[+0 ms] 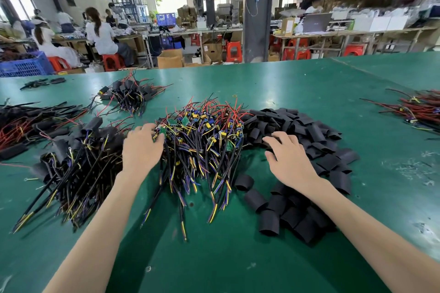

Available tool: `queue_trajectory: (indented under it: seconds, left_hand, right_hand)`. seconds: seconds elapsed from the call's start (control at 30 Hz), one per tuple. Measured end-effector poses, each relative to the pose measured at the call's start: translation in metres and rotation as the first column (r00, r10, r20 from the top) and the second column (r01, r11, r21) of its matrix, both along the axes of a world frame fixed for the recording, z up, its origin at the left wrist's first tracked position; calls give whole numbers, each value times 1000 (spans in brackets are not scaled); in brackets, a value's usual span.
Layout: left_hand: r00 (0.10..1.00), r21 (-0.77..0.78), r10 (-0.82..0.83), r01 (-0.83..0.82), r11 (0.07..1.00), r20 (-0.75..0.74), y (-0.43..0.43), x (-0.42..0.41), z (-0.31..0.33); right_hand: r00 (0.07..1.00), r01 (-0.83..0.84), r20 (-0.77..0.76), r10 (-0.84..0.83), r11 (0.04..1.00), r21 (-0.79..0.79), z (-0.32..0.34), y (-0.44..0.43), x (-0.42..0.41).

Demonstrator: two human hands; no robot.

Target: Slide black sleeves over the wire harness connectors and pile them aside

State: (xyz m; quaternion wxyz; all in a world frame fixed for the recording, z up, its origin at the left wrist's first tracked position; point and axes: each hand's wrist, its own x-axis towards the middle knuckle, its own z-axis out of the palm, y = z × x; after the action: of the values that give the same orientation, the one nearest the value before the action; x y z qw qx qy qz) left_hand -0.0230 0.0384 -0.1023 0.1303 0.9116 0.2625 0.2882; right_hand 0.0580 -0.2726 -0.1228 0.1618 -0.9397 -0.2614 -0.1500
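Two bare hands reach over a green table [273, 83]. The left hand [142, 147] rests palm down on the near left edge of a central heap of unsleeved wire harnesses [202, 140], fingers curled into the wires; whether it has pinched one is hidden. The right hand [289, 157] hovers, fingers loosely spread and holding nothing, over the pile of black sleeves [307, 140] just to the right. Finished, sleeved harnesses [78, 157] lie heaped to the left. Likely best here: tease out a single harness by its circuit board end and pick one sleeve that gapes open.
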Motion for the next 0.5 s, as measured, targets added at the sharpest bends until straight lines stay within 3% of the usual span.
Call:
queue_trajectory:
  seconds: [0.07,0.17,0.33,0.5]
  left_hand:
    - [999,-92,-12,8,996,-43,-8,11,2]
    - [1000,-114,14,-13,993,11,-15,18,5]
    - [960,-132,-68,108,985,272,-32,16,10]
    - [814,5,-216,253,967,540,-61,10,38]
  right_hand:
    - [999,-20,-39,19,999,-36,-2,-1,2]
    - [997,-28,-80,20,994,-104,-6,-2,5]
    - [992,-23,-127,4,989,-144,-8,-2,9]
    - [997,-13,-72,1,986,-163,-9,-4,10]
